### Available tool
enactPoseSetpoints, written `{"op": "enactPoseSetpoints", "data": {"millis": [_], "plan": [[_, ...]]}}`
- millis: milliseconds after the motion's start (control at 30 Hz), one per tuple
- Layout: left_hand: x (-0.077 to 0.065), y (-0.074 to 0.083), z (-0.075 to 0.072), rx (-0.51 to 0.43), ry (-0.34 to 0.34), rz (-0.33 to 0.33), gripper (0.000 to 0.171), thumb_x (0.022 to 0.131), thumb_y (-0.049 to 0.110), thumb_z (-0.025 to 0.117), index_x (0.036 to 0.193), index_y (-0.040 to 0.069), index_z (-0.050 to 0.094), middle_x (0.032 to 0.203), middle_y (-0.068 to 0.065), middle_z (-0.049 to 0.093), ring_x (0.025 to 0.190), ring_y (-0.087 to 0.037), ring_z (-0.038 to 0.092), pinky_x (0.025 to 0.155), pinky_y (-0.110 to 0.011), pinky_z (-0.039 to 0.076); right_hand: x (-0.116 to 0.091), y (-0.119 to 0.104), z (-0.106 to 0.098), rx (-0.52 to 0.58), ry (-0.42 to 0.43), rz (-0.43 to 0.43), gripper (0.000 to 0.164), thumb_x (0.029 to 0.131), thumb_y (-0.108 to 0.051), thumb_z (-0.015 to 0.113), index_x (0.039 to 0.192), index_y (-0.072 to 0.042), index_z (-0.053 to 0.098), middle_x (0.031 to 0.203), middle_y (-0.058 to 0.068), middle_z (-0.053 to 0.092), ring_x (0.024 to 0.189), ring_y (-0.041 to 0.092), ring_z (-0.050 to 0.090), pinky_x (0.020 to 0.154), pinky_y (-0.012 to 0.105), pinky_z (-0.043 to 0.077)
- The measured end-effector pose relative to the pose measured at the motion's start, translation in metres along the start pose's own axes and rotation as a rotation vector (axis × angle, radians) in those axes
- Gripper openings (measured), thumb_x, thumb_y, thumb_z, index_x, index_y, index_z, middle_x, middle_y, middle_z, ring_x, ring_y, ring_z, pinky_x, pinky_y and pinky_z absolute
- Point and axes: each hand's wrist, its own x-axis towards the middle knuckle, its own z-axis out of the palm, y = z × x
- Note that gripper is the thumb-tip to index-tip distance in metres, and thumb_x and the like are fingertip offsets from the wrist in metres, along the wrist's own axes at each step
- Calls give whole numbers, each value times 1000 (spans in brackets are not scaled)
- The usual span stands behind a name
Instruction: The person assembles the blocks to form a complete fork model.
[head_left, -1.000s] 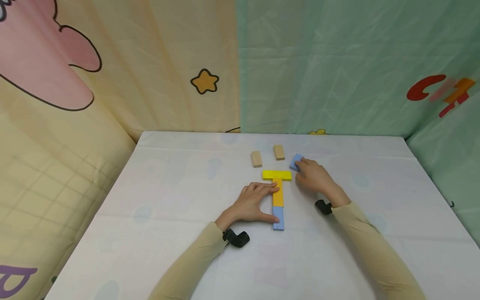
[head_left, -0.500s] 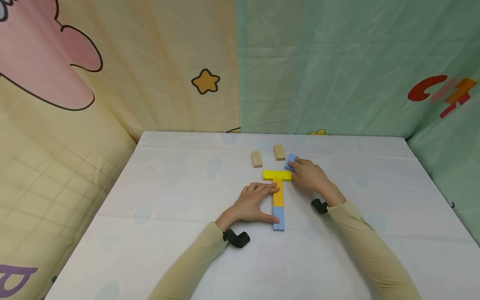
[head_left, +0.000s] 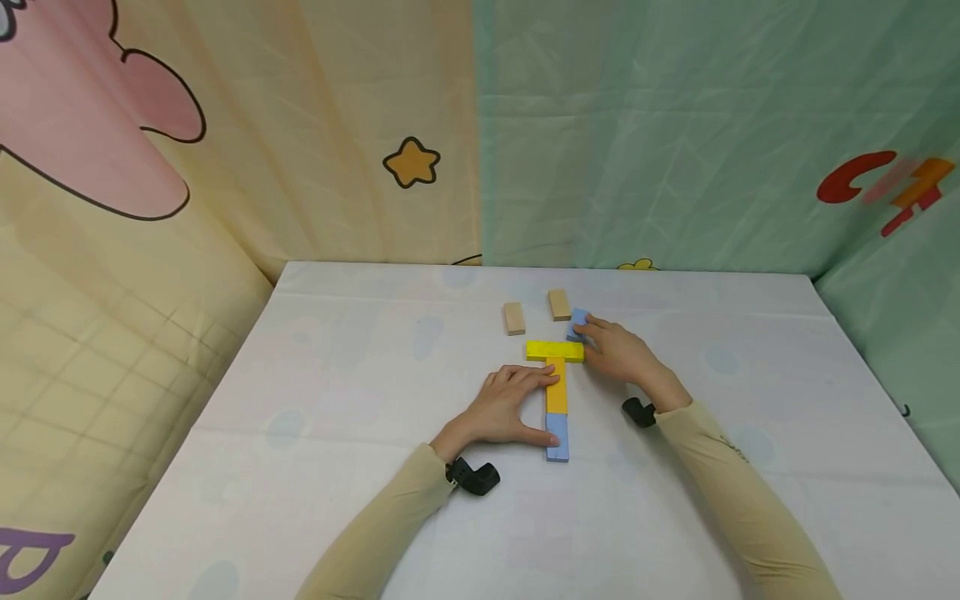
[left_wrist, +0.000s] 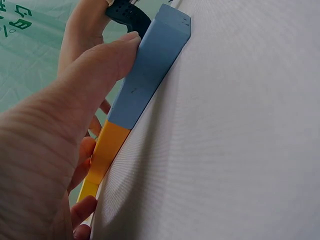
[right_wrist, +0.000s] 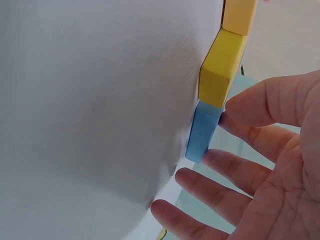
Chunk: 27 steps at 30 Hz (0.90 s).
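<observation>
On the table, an orange block (head_left: 556, 392) and a blue block (head_left: 557, 450) form a line, with a yellow block (head_left: 554, 351) set across the far end like a T. My left hand (head_left: 504, 410) is spread along it, thumb on the near blue block and fingertips on the orange one. A second blue block (head_left: 577, 323) lies slightly tilted just behind the yellow block's right end. Fingers of my right hand (head_left: 621, 353) touch this second block. In the right wrist view those fingers (right_wrist: 235, 170) are fairly straight, the thumb tip close to where yellow and blue meet.
Two plain wooden blocks stand farther back: a left one (head_left: 513, 318) and a right one (head_left: 558, 305), the latter close beside the second blue block. A white cloth covers the table (head_left: 337, 350). Printed curtains (head_left: 660, 167) hang behind and at both sides.
My right hand has slid the second blue block leftward, closer behind the yellow block's right end and the right wooden block. My left hand has stayed in place.
</observation>
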Motion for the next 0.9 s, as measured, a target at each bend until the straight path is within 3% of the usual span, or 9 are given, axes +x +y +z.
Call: {"op": "enactPoseSetpoints", "data": {"millis": [433,700,900], "plan": [[0,1,-1,-3,-7,-11,90,71,69,67,146,30,37,151,15,26,131,-16,24,99,-40,25,-1,1,1,22,-11,0,44,94,-9,51,137,0,49,146,26,32,129,44,35,99,57,32],[0,1,0,-6,-12,-18,89,71,69,67,146,30,37,151,14,26,132,-17,24,100,-41,25,-2,5,3,41,6,-67,45,92,-7,51,137,-1,49,147,24,33,125,47,39,95,59,35],[0,0,0,-5,-13,-18,89,71,69,67,146,30,37,151,14,26,132,-16,24,100,-40,25,-2,6,4,46,8,-68,46,92,-8,51,137,-1,48,147,24,32,125,46,38,96,59,34]]}}
